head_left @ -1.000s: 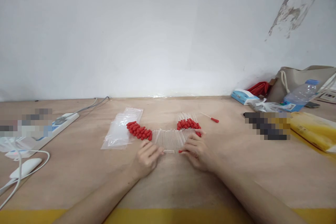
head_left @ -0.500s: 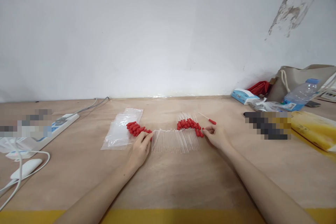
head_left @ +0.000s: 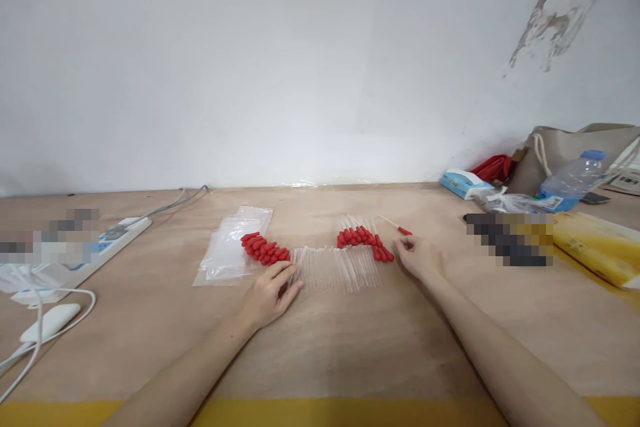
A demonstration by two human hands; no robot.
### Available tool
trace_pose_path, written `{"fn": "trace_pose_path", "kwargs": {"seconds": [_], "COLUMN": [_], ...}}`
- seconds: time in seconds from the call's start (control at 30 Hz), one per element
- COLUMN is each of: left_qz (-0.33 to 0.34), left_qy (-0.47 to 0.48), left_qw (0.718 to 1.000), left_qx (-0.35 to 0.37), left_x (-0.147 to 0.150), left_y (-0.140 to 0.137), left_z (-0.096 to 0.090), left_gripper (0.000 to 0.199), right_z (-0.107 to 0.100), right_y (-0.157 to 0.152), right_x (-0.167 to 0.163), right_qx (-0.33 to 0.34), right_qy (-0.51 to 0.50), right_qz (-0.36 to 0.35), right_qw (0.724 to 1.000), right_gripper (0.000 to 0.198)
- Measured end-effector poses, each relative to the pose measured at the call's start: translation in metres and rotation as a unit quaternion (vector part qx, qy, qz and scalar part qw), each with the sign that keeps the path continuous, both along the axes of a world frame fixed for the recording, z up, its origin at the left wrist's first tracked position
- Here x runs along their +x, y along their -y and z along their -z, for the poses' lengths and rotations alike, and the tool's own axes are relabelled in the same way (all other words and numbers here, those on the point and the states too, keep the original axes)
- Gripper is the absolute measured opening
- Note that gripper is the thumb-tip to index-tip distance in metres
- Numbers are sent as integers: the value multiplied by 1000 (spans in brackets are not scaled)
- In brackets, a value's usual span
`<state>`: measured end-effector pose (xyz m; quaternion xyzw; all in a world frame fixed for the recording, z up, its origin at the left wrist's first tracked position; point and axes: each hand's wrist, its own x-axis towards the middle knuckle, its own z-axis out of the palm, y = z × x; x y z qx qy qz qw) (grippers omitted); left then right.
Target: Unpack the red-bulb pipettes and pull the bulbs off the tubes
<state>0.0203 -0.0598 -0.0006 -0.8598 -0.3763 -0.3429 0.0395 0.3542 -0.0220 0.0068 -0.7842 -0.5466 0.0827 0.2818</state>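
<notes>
A row of thin clear tubes [head_left: 335, 270] lies side by side in front of me. My left hand [head_left: 267, 293] is at its left end, thumb and forefinger apart, fingertips at the outermost tubes. Beside that hand is a pile of red rubber bulbs [head_left: 263, 248]. A second cluster of red bulbs [head_left: 357, 236] lies at the far side of the row, with pale thin tubes sticking out behind it. My right hand [head_left: 420, 257] rests just right of this cluster, fingers curled but slightly apart, nothing visible between them. Near its fingertips lies a single red-bulbed dropper [head_left: 404, 231].
Clear plastic bags [head_left: 227, 247] lie left of the bulb pile. A power strip [head_left: 113, 247] with cables and a white mouse-like object [head_left: 50, 322] are at far left. On the right are a yellow package [head_left: 595, 247], a tissue pack [head_left: 465, 183] and a plastic bottle [head_left: 575, 177].
My left hand's thumb and forefinger have spread, and the hand has shifted slightly towards me and right. My right hand has moved right, leaving a red bulb beside the right cluster.
</notes>
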Motion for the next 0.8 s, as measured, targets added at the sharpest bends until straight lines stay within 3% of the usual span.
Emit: {"fn": "trace_pose_path", "kwargs": {"seconds": [0.17,0.33,0.8], "left_qz": [0,26,68], "left_qy": [-6,-27,-70], "left_qw": [1000,999,995], "left_qx": [-18,-36,-3], "left_x": [-4,-10,-22], "left_y": [3,2,-8], "left_z": [-2,-6,-7], "left_gripper": [35,38,33], "right_z": [-5,1,11], "right_y": [-22,-45,-56], "right_x": [8,18,21], "right_qx": [44,-1,33], "right_qy": [63,66,36], "right_qz": [45,41,76], "right_qw": [996,997,996], "right_gripper": [31,45,24]}}
